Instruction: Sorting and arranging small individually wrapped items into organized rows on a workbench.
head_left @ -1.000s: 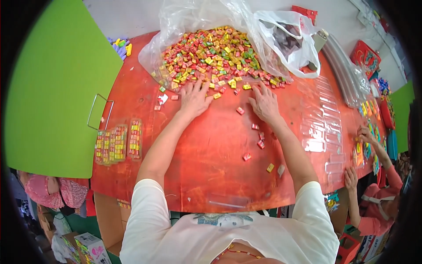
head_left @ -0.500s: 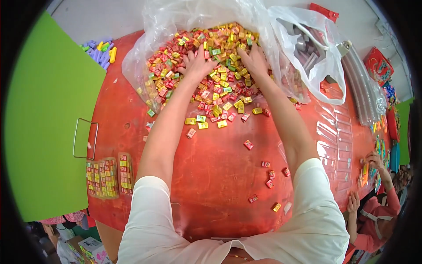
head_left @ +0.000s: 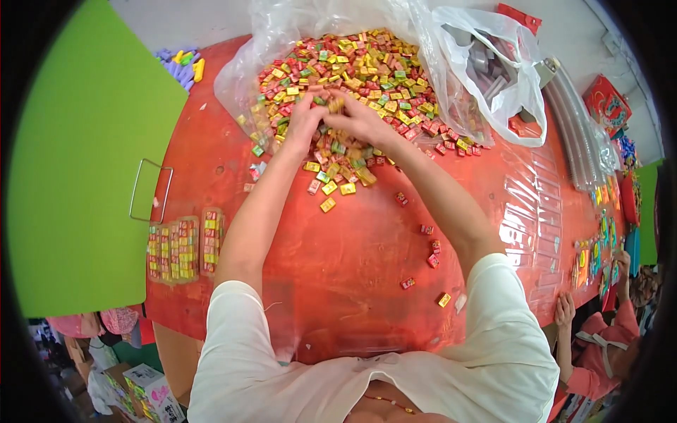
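A large heap of small wrapped candies, red, yellow and a few green, spills from a clear plastic bag at the far side of the red table. My left hand and my right hand meet over the heap's near left part. Their fingers curl toward each other around a handful of candies, partly hidden by the hands. Just below them, blurred candies lie or tumble at the heap's near edge. Several loose candies are strewn on the table near my right forearm.
Filled candy trays lie on the left beside a wire handle and a green board. Clear empty trays and a white bag are on the right. A co-worker's hand rests at the right edge.
My hands were spread apart deep in the heap. They have come together and nearer to me, gathering candies between them. The view has shifted slightly.
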A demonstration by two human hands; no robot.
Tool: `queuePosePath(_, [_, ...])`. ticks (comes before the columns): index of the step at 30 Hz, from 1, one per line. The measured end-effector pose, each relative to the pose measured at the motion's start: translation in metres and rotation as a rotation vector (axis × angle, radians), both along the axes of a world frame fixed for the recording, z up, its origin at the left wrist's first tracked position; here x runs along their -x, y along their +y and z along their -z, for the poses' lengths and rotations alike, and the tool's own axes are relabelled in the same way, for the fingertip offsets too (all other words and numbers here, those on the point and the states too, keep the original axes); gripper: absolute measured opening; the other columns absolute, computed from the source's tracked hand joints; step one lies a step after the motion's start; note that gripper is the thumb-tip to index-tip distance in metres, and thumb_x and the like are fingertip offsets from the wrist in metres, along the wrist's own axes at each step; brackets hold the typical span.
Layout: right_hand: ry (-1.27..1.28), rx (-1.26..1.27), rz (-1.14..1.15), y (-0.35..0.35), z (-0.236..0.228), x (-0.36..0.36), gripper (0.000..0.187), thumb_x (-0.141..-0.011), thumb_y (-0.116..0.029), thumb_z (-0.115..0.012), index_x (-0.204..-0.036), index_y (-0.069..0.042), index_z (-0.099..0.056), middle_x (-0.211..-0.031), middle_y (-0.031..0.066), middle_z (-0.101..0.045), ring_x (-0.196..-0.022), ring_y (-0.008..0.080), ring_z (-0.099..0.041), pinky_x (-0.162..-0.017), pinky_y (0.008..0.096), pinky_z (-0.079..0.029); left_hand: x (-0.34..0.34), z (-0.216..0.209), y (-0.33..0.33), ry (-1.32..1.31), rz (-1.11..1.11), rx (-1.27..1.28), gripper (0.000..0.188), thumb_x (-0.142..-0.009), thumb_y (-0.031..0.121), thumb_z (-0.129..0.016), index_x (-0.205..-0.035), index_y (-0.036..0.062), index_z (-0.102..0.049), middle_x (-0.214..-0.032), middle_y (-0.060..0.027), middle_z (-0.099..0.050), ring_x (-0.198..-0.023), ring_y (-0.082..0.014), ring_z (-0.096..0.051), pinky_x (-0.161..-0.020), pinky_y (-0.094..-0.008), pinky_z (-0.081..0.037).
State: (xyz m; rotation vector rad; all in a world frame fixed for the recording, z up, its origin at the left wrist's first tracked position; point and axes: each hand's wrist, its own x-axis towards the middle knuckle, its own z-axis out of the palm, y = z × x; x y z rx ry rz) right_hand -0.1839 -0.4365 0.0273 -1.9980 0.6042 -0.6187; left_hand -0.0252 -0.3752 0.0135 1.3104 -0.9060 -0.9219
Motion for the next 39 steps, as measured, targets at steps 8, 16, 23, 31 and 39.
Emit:
queuePosePath(8, [0.572, 0.769, 0.249, -0.022, 0.019, 0.08, 0.077, -0.087, -0.068, -0.054, -0.145, -0.018, -0.045, -0.154, 0.0173, -0.037, -0.141, 0.0345, -0.036, -0.106, 0.0632, -0.03, -0.007, -0.017, 0.035, -1.176, 0.104, -0.279, 0.087, -0.084, 0.059, -0.063, -0.156, 0.0238, -0.03, -0.162, -0.0198, -0.02, -0.149, -0.0437, -0.016, -0.113, -0.0693, -0.015])
queuePosePath(16, [0.366, 0.968, 0.553, -0.111, 0.028, 0.058, 0.073, -0.087, -0.051, -0.063, -0.144, -0.01, -0.043, -0.15, 0.028, -0.036, -0.133, 0.0413, -0.043, -0.101, 0.0545, -0.042, -0.068, 0.014, -0.045, -1.435, -0.175, -0.296, 0.074, -0.094, 0.059, -0.048, -0.153, 0.0162, -0.036, -0.157, -0.027, -0.025, -0.145, -0.0515, -0.018, -0.115, -0.0654, -0.009])
queuePosePath(23, [0.478, 0.217, 0.863, -0.154, -0.017, -0.004, 0.091, -0.077, -0.062, -0.063, -0.143, -0.002, -0.042, -0.119, 0.0261, -0.065, -0.114, 0.0418, -0.061, -0.099, 0.0463, -0.047, -0.063, -0.024, -0.117, -0.926, -0.127, -0.379, 0.084, -0.08, 0.052, -0.063, -0.151, 0.0128, -0.039, -0.143, -0.0229, -0.052, -0.133, -0.0365, -0.048, -0.107, -0.0575, -0.036])
queuePosePath(31, [-0.215, -0.536, 0.281, -0.139, 0.004, -0.027, 0.089, -0.08, -0.05, -0.071, -0.149, -0.003, -0.041, -0.147, 0.0179, -0.046, -0.136, 0.0291, -0.042, -0.109, 0.0407, -0.035, -0.034, -0.011, -0.131, 0.364, 0.2, -0.123, 0.042, -0.088, 0.035, -0.069, -0.121, 0.0107, -0.058, -0.101, -0.0016, -0.067, -0.084, -0.0163, -0.067, -0.061, -0.0397, -0.057])
queuePosePath(39, [0.214, 0.288, 0.092, -0.014, -0.019, 0.025, 0.072, -0.086, -0.051, -0.065, -0.134, 0.0, -0.052, -0.113, 0.0214, -0.066, -0.106, 0.0311, -0.064, -0.09, 0.0387, -0.048, -0.014, -0.04, -0.009, -0.162, 0.446, 0.068, 0.036, -0.1, 0.033, -0.056, -0.128, 0.0123, -0.064, -0.106, 0.0026, -0.065, -0.094, -0.002, -0.058, -0.079, -0.0201, -0.047])
